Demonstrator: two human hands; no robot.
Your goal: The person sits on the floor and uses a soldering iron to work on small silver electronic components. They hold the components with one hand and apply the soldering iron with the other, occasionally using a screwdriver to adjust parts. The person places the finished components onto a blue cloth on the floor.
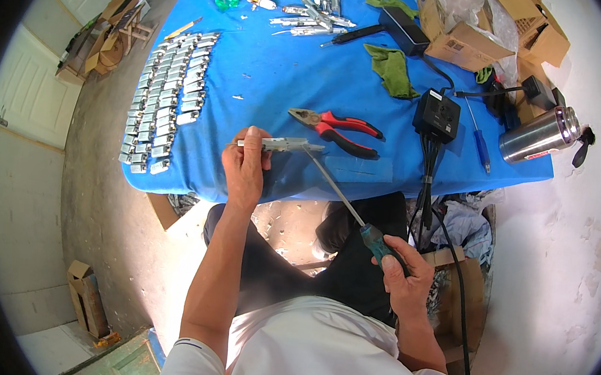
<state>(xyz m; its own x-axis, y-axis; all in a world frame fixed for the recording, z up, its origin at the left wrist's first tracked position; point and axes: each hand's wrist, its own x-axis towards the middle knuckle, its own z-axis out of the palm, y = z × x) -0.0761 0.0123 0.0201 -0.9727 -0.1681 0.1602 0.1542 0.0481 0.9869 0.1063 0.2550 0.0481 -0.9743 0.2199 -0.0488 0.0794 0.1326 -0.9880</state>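
The person sits at the near edge of the blue table (267, 77), and the work in hand looks like driving or loosening a screw on a small metal fitting (283, 144). The left hand (245, 168) holds that fitting just above the table's near edge, fingers closed around it, with the red-handled pliers (338, 130) lying just beyond it on the cloth. The right hand (407, 272) is down off the table, over the lap, fingers wrapped round the green handle of a long screwdriver (342, 198) whose shaft slants up so the tip meets the fitting's right end. Further from the table's near edge, toward its left side, finished-looking metal pieces (169, 97) lie in neat rows; loose ones (312, 13) are scattered at the far edge. I judge the next move calls for keeping the tip seated and the fitting steady while the handle turns, since the long slanted shaft could slip off easily.
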